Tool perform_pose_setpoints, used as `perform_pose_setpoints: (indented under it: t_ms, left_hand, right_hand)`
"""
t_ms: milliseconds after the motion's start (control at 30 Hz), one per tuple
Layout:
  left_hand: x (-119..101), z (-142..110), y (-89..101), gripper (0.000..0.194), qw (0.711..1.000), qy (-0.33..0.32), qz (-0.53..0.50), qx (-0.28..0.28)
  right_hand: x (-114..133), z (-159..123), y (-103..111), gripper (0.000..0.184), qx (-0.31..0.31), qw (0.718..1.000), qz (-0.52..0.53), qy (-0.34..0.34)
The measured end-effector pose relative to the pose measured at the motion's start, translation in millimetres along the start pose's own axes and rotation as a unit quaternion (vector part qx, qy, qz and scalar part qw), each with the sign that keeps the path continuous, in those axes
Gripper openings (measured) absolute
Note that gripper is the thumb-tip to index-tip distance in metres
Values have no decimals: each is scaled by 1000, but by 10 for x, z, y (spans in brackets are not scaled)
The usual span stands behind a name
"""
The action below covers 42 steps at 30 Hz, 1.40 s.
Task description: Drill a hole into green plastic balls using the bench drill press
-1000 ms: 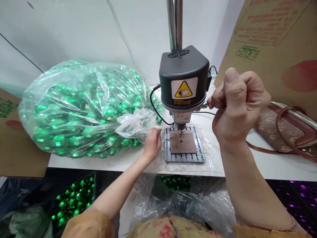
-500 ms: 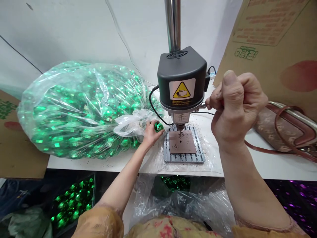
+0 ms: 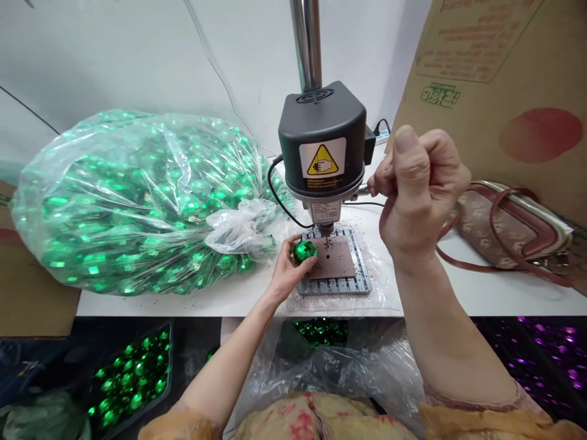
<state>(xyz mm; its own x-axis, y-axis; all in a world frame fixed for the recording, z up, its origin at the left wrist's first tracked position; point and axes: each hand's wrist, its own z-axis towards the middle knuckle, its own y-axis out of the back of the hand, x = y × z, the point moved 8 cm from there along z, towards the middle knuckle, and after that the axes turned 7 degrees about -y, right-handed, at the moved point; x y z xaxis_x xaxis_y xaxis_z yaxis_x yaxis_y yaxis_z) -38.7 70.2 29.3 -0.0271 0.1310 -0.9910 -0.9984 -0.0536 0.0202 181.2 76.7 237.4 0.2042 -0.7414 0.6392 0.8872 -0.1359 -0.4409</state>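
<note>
A shiny green faceted ball (image 3: 305,250) is pinched between the thumb and fingers of my left hand (image 3: 288,269), at the left edge of the brown square pad (image 3: 337,264). That pad has a small dark hole and lies on the slotted metal base (image 3: 360,284) of a bench drill press (image 3: 323,134). The drill's chuck hangs just behind and above the hole. On the right, my right hand (image 3: 422,183) is closed in a fist around the drill press's lever, whose metal shaft shows beside the motor head; the grip itself is hidden by my fingers.
A big clear bag of green balls (image 3: 137,201) fills the table's left. A patterned handbag (image 3: 509,226) and a cardboard box (image 3: 486,91) stand at the right. Dark crumbs are scattered round the base. Below the table edge are green balls (image 3: 132,373) and purple ones (image 3: 550,354).
My left hand has carried the green ball from beside the bag's knot rightward to the pad's left edge. My right hand keeps its grip on the lever. The view has shifted slightly.
</note>
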Motion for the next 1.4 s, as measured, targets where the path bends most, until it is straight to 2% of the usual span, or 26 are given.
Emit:
perform_pose_setpoints:
  t_ms: [67,133,267,367,633,767,933,1133,1233,1400]
  left_hand:
    - [-2,38,11,63,1000,-18,24,1]
    - [-7,76,-26,54,998,-35,42,31]
    - [22,151,-119,54,994,-44,37,93]
    - [79,203,-118,51,995,-35,26,85]
    - [90,221,-196,52,991,-67,74,87]
    - [86,204,-217,54,989,-76,114,62]
    - [92,135,-268,55,985,-89,145,36]
    - [24,88,-285,53,972,-126,198,10]
    - [49,108,-311,53,971,-127,200,22]
    - [163,154,-343,57,982,-113,146,47]
  right_hand:
    - [4,-5,-9,39,7,1000,-5,7]
    - [5,-9,-13,40,11,1000,-12,12]
    - [-2,-15,-17,42,15,999,-37,14]
    - [-10,-21,-11,42,15,999,-42,13]
    - [-18,-35,-11,42,18,998,-56,19]
    - [-2,-45,-20,43,19,995,-91,25]
    - [-2,-39,-6,41,19,999,-35,18]
    - [0,-36,-14,41,20,999,-27,26]
    - [3,-29,-20,40,21,999,-13,24]
    - [9,-57,5,44,4,1000,-6,23]
